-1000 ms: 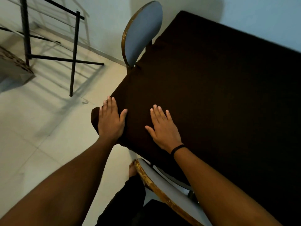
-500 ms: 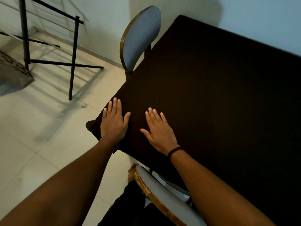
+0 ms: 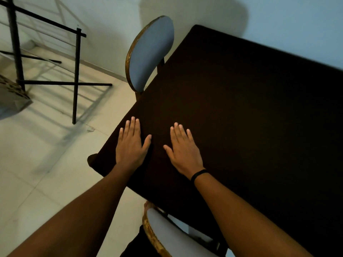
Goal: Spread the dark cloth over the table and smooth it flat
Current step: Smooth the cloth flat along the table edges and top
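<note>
Brightness: dim indoor light, muted and slightly cool.
Shadows: the black metal rack [image 3: 46, 71] throws long soft stripes over the pale floor [image 3: 37, 164]; a broad shadow sits on the wall [image 3: 194, 13] behind the chair back [image 3: 150, 52].
Dark cloth [image 3: 250, 117]: nearly black, no weave or creases readable.
Distortion: wide-angle bending at the edges.
Sharpness: slightly soft overall.

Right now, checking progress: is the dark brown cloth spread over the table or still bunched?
Spread: the dark brown cloth lies smooth across the tabletop, both hands flat on it; its near corner overhangs.
</note>
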Motion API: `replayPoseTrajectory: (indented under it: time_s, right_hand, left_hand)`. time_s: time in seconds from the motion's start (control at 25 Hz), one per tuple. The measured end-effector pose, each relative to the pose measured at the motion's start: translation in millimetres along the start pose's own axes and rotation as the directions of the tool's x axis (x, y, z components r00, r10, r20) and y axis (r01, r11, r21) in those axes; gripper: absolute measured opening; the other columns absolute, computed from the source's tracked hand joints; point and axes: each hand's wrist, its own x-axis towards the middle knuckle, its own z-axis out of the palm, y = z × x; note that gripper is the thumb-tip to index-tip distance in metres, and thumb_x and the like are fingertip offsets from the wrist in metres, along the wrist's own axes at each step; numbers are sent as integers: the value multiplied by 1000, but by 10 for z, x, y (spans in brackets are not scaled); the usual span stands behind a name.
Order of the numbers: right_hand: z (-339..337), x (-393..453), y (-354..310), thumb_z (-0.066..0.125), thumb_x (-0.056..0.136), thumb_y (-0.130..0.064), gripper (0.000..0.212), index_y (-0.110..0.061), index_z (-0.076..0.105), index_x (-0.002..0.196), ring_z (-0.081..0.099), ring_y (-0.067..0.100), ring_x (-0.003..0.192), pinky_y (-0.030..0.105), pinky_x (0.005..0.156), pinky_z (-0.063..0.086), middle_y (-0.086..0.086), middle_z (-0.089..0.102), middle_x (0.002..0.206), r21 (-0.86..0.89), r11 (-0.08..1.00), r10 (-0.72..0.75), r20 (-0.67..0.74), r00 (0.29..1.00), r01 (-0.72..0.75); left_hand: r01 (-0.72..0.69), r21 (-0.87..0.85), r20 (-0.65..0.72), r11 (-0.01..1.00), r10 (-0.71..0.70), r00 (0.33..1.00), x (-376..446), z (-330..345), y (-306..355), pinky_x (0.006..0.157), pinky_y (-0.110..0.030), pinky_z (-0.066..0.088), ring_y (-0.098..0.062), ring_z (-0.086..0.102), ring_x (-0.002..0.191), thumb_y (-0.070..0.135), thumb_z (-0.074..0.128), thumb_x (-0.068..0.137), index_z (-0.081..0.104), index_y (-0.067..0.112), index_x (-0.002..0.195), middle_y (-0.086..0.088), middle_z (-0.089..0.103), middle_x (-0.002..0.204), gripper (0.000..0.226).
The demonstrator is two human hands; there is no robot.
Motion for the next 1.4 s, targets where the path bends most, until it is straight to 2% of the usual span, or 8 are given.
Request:
replayPoseTrajectory:
  time_s: [0.16, 0.28, 0.48, 0.6, 0.8, 1.04, 1.28, 1.4]
  right_hand:
    - [-194, 353, 301, 22, 99, -45, 63, -9, 7, 149, 1, 21, 147, 35, 116, -4, 13, 5, 159, 119, 992, 50, -101, 994, -37]
    - [-324, 628, 600, 24, 99, -44, 64, -9, 5, 149, 0, 22, 147, 37, 117, -2, 13, 3, 160, 50, 994, 102, -76, 992, -98]
    - [-294, 840, 733, 21, 96, -45, 59, -11, 32, 143, 25, 21, 143, 36, 116, 5, 13, 33, 152, 70, 996, 73, -196, 978, -60]
    - [-445, 1228, 1154, 24, 96, -46, 60, -13, 21, 146, 14, 19, 146, 35, 117, 3, 10, 21, 157, 118, 976, 209, -251, 945, -184]
    - [-591, 1825, 1930, 27, 94, -57, 74, -15, 0, 149, -5, 18, 146, 37, 117, -2, 8, -3, 160, 93, 951, 306, -145, 941, -295]
    - [-488, 2107, 2083, 10, 86, -68, 83, -16, -4, 148, -6, 17, 146, 37, 116, -5, 6, -5, 160, 43, 954, 299, -194, 934, -296]
    - [-536, 1975, 1948, 15, 89, -65, 80, -16, -5, 148, -9, 18, 145, 39, 115, -8, 7, -8, 159, 77, 958, 286, -131, 949, -278]
    - [-566, 1760, 1958, 10, 87, -65, 76, -20, -4, 147, -11, 13, 143, 37, 115, -8, 4, -6, 159, 159, 946, 310, -191, 931, -282]
  left_hand:
    - [-125, -60, -23, 990, 124, 992, 400, -45, 391, 117, -35, -3, -16, -5, 147, 47, 28, 97, 2, 17, 152, -5, 1, 162, 68]
    - [-177, -48, 39, 983, 179, 983, 647, -19, 531, 117, -34, -3, -15, -6, 147, 52, 27, 96, 2, 20, 151, -2, -1, 162, 69]
    - [-164, -63, -177, 984, 151, 973, 1038, 18, 587, 114, -33, 14, -17, 31, 141, 51, 31, 92, 39, 20, 141, -4, 40, 151, 58]
    - [-208, -94, -138, 974, 194, 971, 1554, 42, 859, 115, -33, 2, -16, 9, 147, 53, 33, 94, 19, 21, 150, -3, 15, 161, 65]
    - [-265, -14, -49, 964, 264, 963, 2561, 179, 1289, 114, -35, -12, -12, -20, 141, 68, 18, 90, -15, 25, 145, 2, -19, 155, 77]
    - [-236, 66, -13, 970, 237, 971, 3047, 276, 1283, 113, -36, -12, -11, -22, 139, 82, 1, 76, -13, 25, 147, 6, -22, 151, 91]
    - [-229, 65, 54, 971, 225, 973, 2928, 148, 1292, 113, -35, -15, -12, -21, 141, 77, 8, 80, -12, 24, 149, 1, -16, 159, 89]
    - [-243, 44, -45, 969, 245, 968, 2802, 80, 1336, 113, -35, -15, -12, -19, 143, 77, 8, 81, -11, 24, 149, 2, -15, 158, 88]
